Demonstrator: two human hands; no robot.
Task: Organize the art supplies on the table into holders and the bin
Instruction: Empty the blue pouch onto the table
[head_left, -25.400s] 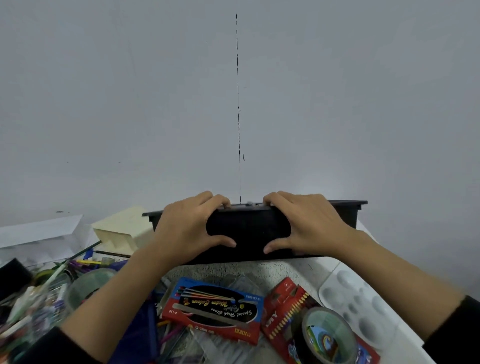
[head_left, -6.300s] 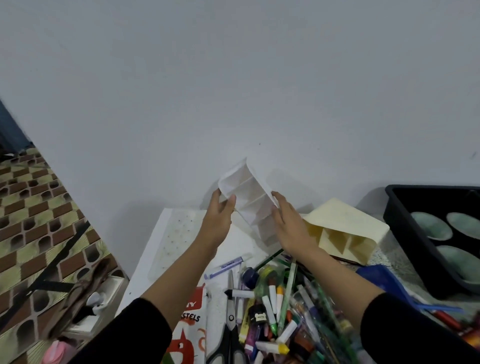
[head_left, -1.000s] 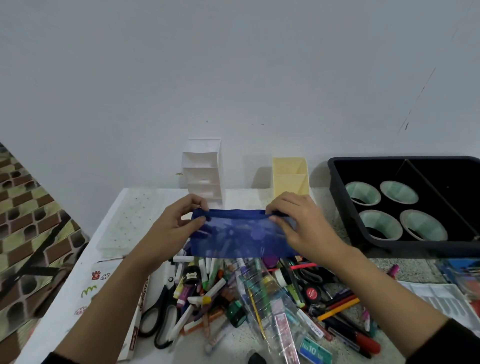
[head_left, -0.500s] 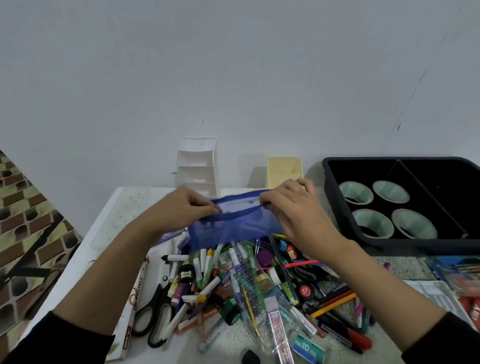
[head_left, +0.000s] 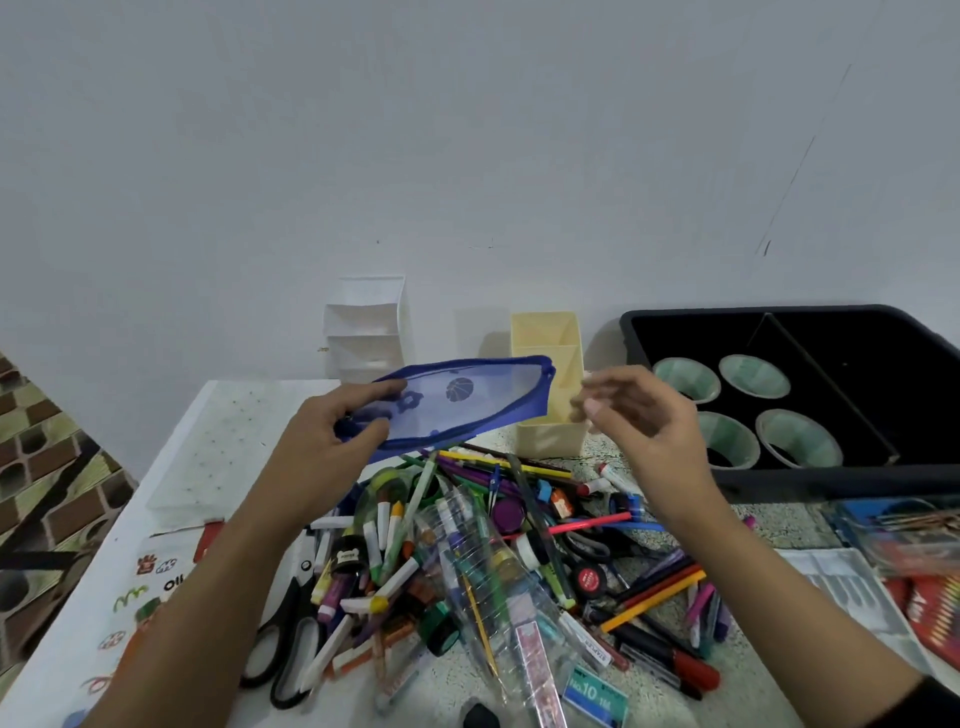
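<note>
My left hand (head_left: 332, 426) grips the left end of a blue see-through zip pouch (head_left: 467, 405), held flat above the table. My right hand (head_left: 639, 415) hovers just right of the pouch, fingers loosely curled and holding nothing. Behind the pouch stand a white tiered holder (head_left: 366, 327) and a cream holder (head_left: 548, 436), both against the wall. A black bin (head_left: 727, 317) with several tape rolls (head_left: 753, 376) sits at the right. Under my hands lies a heap of pens, markers and pencils (head_left: 467, 545).
Black scissors (head_left: 291, 639) lie at the heap's left edge, beside a pastel box (head_left: 156, 566). A clear plastic case (head_left: 208, 447) rests at the back left. A white paint palette (head_left: 852, 587) and coloured pencil boxes (head_left: 914, 530) lie at the right. The table's left edge drops to patterned floor.
My right hand has let go of the pouch and drawn back to the right. The left hand has lifted the pouch and turned it flat.
</note>
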